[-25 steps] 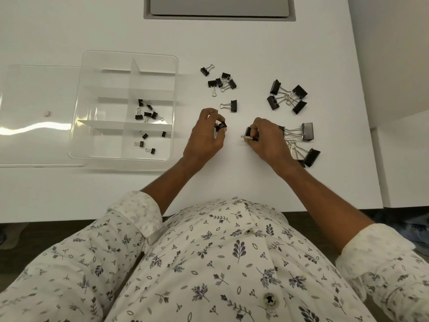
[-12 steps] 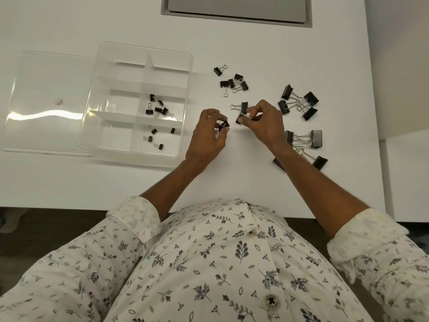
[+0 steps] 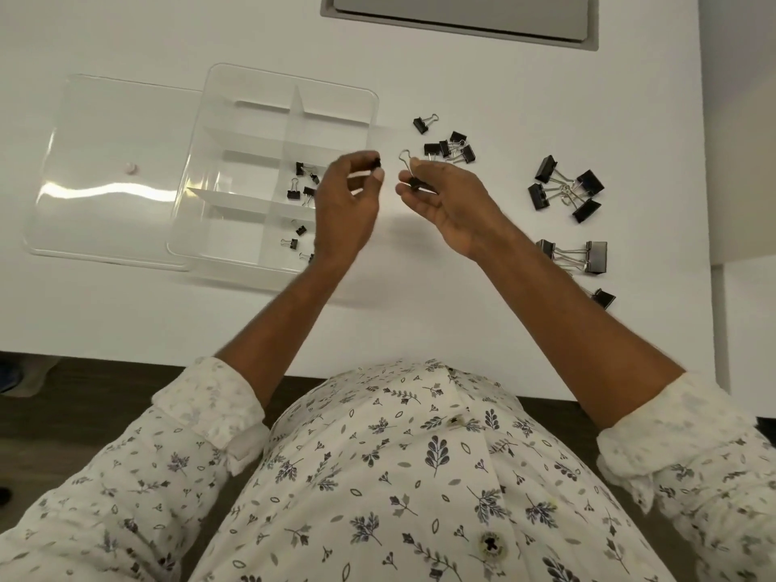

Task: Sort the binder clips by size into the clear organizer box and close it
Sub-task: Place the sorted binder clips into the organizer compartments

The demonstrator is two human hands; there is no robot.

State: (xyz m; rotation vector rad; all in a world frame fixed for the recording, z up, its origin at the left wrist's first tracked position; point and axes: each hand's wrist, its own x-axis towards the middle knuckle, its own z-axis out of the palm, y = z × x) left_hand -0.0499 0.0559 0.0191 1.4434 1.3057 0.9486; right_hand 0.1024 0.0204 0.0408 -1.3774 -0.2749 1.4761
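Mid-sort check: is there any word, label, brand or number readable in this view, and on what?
None readable. The organizer box, its lid, the binder clips and the grey panel show no print; the shirt has only a leaf pattern.

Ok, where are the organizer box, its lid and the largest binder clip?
organizer box [image 3: 226,241]: head view, bare near-left compartment floor.
lid [image 3: 100,132]: head view, flat clear panel.
largest binder clip [image 3: 597,257]: head view, black body.

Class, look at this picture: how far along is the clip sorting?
Done: several small clips lie in two compartments of the organizer box. In hand: the left hand pinches a tiny clip, the right hand a medium clip. Left: loose clips on the table; the lid is off.
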